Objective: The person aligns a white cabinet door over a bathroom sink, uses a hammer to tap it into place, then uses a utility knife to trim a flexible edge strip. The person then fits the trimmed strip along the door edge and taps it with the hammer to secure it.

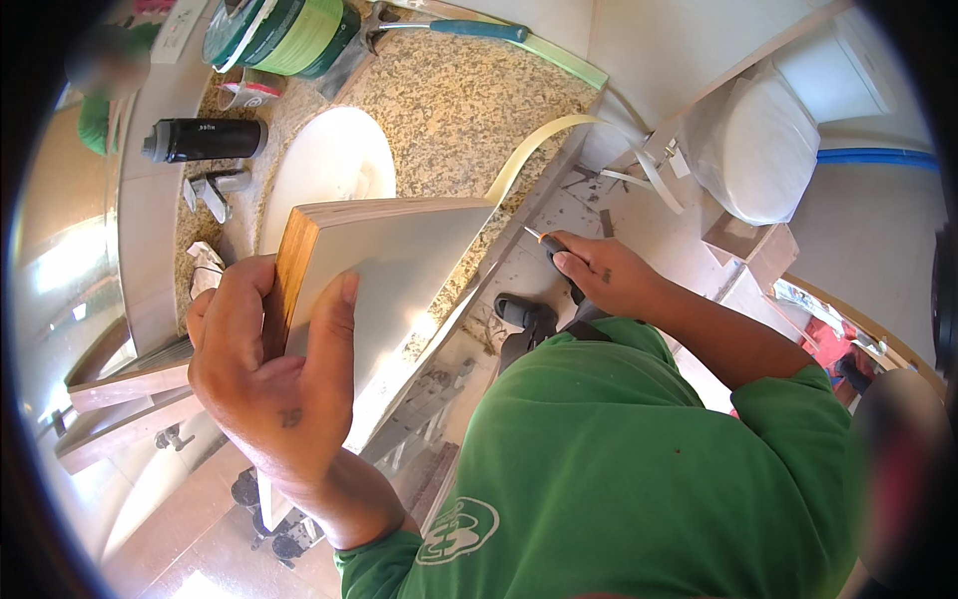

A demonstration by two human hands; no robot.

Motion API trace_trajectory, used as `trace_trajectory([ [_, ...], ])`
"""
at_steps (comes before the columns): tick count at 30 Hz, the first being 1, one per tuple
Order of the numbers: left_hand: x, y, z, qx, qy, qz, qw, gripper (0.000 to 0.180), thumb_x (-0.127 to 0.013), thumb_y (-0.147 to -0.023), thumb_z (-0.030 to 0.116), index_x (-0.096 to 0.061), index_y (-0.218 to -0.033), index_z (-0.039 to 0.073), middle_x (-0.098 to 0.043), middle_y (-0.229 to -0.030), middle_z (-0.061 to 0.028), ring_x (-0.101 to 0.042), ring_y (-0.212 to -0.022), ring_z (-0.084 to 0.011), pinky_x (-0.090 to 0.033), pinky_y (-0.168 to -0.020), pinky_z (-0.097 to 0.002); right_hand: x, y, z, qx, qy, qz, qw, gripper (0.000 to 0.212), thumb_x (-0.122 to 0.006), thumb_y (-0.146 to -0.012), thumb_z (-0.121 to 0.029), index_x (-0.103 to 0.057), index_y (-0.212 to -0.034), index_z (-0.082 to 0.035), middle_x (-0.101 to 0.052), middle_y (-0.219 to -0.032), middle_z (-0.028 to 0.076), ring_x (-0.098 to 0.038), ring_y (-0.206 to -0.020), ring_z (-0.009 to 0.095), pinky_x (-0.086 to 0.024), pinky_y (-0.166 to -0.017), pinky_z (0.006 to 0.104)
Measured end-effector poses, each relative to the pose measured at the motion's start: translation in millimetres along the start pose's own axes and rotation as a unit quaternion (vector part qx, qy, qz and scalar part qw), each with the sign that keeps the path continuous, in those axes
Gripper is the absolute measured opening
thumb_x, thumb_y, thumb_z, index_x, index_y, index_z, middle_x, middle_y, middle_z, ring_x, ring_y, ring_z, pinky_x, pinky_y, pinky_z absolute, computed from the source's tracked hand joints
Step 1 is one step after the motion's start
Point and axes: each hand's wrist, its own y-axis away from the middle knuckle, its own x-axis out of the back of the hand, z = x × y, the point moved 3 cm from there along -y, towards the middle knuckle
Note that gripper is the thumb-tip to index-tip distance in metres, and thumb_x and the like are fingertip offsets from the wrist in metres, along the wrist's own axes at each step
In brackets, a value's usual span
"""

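My left hand grips a thick board by its near left end, thumb on the pale grey face and fingers behind. The board is tilted up over the granite countertop, and its end shows a bare wood-coloured edge. From the board's far corner, a thin cream strip curls over the counter's edge; whether it is joined to the board I cannot tell. My right hand is closed around a slim black-and-orange hand tool with a thin metal tip. It is apart from the board.
The granite countertop holds a white basin, a green bucket, a hammer, a black bottle and a faucet. A plastic-covered toilet stands at the right. Debris litters the floor by my feet.
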Motion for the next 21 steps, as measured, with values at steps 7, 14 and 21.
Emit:
trace_trajectory([
  [7,0,2,2,-0.008,-0.008,0.003,1.000,0.027,-0.090,-0.078,0.010,-0.069,-0.094,0.001,-0.064,-0.078,-0.0092,-0.050,-0.077,-0.0228,-0.045,-0.067,-0.0311,7,-10,-12,-0.020,0.007,-0.029,0.999,0.049,-0.046,-0.112,-0.031,-0.052,-0.153,-0.004,-0.054,-0.073,0.010,-0.052,-0.068,0.019,-0.045,-0.068,0.0361],
  [14,1,2,3,-0.010,-0.011,0.001,1.000,0.028,-0.090,-0.078,0.010,-0.070,-0.096,0.000,-0.065,-0.079,-0.0095,-0.051,-0.078,-0.0218,-0.046,-0.067,-0.0303,5,-31,-15,-0.038,0.023,-0.047,0.998,0.052,-0.047,-0.112,-0.036,-0.054,-0.151,-0.003,-0.055,-0.072,0.012,-0.056,-0.069,0.019,-0.045,-0.069,0.0379],
  [21,0,3,5,-0.013,-0.020,0.001,1.000,0.029,-0.090,-0.078,0.009,-0.070,-0.096,0.000,-0.066,-0.079,-0.0096,-0.049,-0.080,-0.0214,-0.045,-0.066,-0.0299,2,-33,-13,-0.025,0.024,-0.027,0.999,0.052,-0.048,-0.112,-0.036,-0.054,-0.149,-0.001,-0.052,-0.068,0.011,-0.053,-0.066,0.019,-0.045,-0.067,0.0374],
])
